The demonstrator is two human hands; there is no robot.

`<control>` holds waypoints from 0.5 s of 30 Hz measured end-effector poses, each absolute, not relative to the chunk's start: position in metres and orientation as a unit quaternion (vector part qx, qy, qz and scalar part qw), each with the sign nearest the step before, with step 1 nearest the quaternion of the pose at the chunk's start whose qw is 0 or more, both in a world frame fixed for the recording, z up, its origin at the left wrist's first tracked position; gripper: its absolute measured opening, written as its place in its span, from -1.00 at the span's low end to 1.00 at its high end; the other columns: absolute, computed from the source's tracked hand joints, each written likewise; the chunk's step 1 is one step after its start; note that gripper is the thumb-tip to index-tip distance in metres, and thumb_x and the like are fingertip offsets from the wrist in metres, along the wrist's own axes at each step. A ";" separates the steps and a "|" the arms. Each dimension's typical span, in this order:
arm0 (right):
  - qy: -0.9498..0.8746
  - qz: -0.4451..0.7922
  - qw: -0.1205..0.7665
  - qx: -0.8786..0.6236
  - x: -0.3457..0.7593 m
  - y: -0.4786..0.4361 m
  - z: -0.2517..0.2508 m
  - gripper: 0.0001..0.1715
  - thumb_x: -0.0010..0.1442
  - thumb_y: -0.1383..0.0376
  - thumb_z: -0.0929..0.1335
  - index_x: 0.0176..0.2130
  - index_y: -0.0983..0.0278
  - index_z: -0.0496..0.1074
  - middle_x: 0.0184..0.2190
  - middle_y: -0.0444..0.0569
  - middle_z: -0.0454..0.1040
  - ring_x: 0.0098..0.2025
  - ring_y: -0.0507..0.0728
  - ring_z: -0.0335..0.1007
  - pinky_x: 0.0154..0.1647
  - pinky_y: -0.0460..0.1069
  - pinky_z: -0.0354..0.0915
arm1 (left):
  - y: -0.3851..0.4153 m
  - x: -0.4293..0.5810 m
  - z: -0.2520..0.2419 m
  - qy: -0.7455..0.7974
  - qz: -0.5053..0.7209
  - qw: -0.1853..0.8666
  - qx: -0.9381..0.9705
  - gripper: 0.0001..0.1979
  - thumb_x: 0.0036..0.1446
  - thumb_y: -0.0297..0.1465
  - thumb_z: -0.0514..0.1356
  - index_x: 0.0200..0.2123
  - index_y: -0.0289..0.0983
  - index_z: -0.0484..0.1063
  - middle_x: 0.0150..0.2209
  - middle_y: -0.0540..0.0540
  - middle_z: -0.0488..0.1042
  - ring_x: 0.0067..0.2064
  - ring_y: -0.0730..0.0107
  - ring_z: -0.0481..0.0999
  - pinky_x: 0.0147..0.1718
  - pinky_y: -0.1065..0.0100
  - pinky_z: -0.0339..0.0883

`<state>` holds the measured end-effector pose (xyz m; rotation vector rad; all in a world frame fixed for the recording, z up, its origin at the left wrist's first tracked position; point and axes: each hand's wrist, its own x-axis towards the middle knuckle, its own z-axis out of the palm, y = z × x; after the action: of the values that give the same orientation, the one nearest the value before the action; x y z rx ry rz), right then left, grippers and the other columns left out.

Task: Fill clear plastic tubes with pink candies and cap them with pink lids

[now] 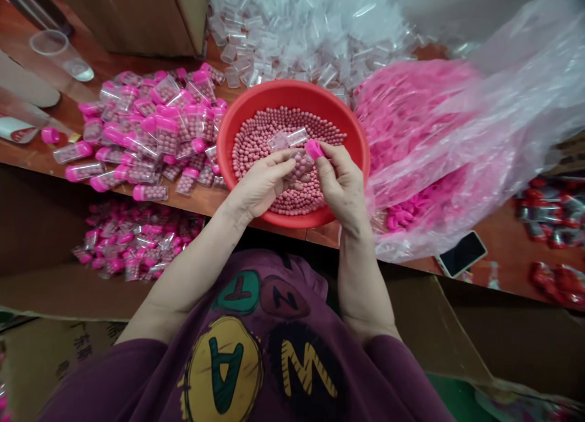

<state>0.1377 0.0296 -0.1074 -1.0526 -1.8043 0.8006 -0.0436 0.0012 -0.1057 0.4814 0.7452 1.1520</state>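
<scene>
Over a red basin (295,88) of small pink balls (262,132), my left hand (262,184) is closed round a clear little bottle (301,164) filled with such balls. My right hand (340,181) pinches a bright pink cap (313,149) at the bottle's mouth; whether the cap is seated I cannot tell. Just behind my fingers, clear empty bottles (297,136) lie on the balls. Left of the basin is a heap of filled, pink-capped bottles (167,135). To the right, a plastic bag (503,105) holds many pink caps (411,105).
Empty clear bottles (311,32) are piled behind the basin. A cardboard box (132,19) and a plastic cup (61,53) stand at the back left. More capped bottles (137,239) lie in a carton below the table edge. A phone (461,254) rests at the right edge.
</scene>
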 end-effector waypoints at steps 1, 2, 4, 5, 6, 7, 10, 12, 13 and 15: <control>-0.735 0.315 0.430 -0.418 0.138 0.030 -0.104 -0.56 0.51 -0.05 0.37 0.20 0.08 0.59 0.13 0.00 0.65 0.24 0.25 0.58 0.39 0.30 0.50 | 0.001 -0.043 -0.107 0.344 0.529 0.743 0.221 -0.79 0.29 -0.39 0.40 -0.02 -0.28 0.61 -0.13 -0.14 0.72 -0.17 0.36 0.71 -0.22 0.40 0.51; -0.740 0.313 0.427 -0.415 0.139 0.030 -0.102 -0.55 0.52 -0.04 0.37 0.23 0.08 0.59 0.17 0.00 0.65 0.26 0.25 0.58 0.41 0.30 0.48 | 0.002 -0.043 -0.108 0.348 0.533 0.739 0.222 -0.80 0.29 -0.38 0.41 -0.03 -0.28 0.62 -0.14 -0.13 0.72 -0.21 0.39 0.69 -0.26 0.42 0.47; -0.742 0.316 0.419 -0.417 0.140 0.031 -0.101 -0.50 0.53 -0.04 0.36 0.29 0.08 0.56 0.25 0.00 0.63 0.29 0.25 0.58 0.42 0.29 0.48 | 0.002 -0.042 -0.110 0.352 0.540 0.732 0.220 -0.82 0.30 -0.39 0.42 -0.05 -0.28 0.64 -0.17 -0.11 0.72 -0.27 0.46 0.65 -0.31 0.45 0.41; -0.743 0.319 0.411 -0.421 0.141 0.031 -0.100 -0.49 0.53 -0.04 0.36 0.31 0.08 0.55 0.26 -0.01 0.64 0.29 0.25 0.59 0.41 0.28 0.50 | 0.002 -0.041 -0.110 0.351 0.543 0.731 0.220 -0.84 0.30 -0.41 0.41 -0.06 -0.28 0.64 -0.19 -0.09 0.71 -0.29 0.49 0.63 -0.33 0.46 0.39; -0.746 0.322 0.400 -0.425 0.141 0.030 -0.100 -0.48 0.54 -0.05 0.35 0.31 0.09 0.56 0.26 0.00 0.65 0.28 0.25 0.60 0.39 0.27 0.52 | 0.002 -0.041 -0.110 0.349 0.544 0.730 0.219 -0.86 0.30 -0.42 0.41 -0.08 -0.28 0.65 -0.21 -0.08 0.70 -0.31 0.51 0.61 -0.34 0.47 0.38; -0.751 0.322 0.388 -0.427 0.141 0.030 -0.100 -0.47 0.54 -0.05 0.34 0.30 0.11 0.57 0.24 0.00 0.66 0.27 0.25 0.62 0.38 0.26 0.53 | 0.002 -0.040 -0.110 0.346 0.545 0.731 0.219 -0.87 0.30 -0.44 0.41 -0.09 -0.28 0.66 -0.22 -0.07 0.70 -0.32 0.53 0.60 -0.34 0.47 0.37; -0.768 0.306 0.360 -0.433 0.139 0.027 -0.098 -0.46 0.56 -0.05 0.31 0.28 0.12 0.60 0.22 0.01 0.68 0.26 0.27 0.64 0.39 0.26 0.52 | 0.002 -0.039 -0.110 0.342 0.547 0.733 0.216 -0.89 0.28 -0.45 0.42 -0.12 -0.28 0.66 -0.24 -0.05 0.68 -0.35 0.56 0.57 -0.35 0.48 0.37; -0.778 0.291 0.345 -0.438 0.137 0.024 -0.096 -0.47 0.58 -0.03 0.28 0.28 0.12 0.61 0.23 0.00 0.68 0.27 0.27 0.64 0.40 0.26 0.52 | 0.002 -0.037 -0.110 0.350 0.548 0.729 0.214 -0.89 0.27 -0.45 0.43 -0.13 -0.28 0.66 -0.24 -0.03 0.67 -0.36 0.57 0.55 -0.35 0.48 0.38; -0.782 0.283 0.338 -0.440 0.135 0.023 -0.095 -0.47 0.59 -0.01 0.27 0.28 0.12 0.61 0.23 -0.01 0.68 0.27 0.26 0.64 0.40 0.25 0.52 | 0.002 -0.036 -0.110 0.358 0.548 0.725 0.215 -0.90 0.28 -0.45 0.43 -0.14 -0.28 0.66 -0.25 -0.03 0.66 -0.36 0.58 0.54 -0.35 0.49 0.38; -0.796 0.262 0.320 -0.442 0.134 0.022 -0.094 -0.47 0.60 0.02 0.24 0.28 0.11 0.61 0.22 -0.01 0.69 0.26 0.26 0.65 0.37 0.23 0.54 | 0.002 -0.035 -0.110 0.376 0.552 0.712 0.218 -0.93 0.29 -0.45 0.41 -0.16 -0.29 0.65 -0.30 -0.01 0.63 -0.38 0.59 0.51 -0.34 0.51 0.38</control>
<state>0.1336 0.0215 -0.0944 -1.1626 -2.0908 0.6875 -0.0345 0.0021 -0.1101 0.4835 0.8339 1.2237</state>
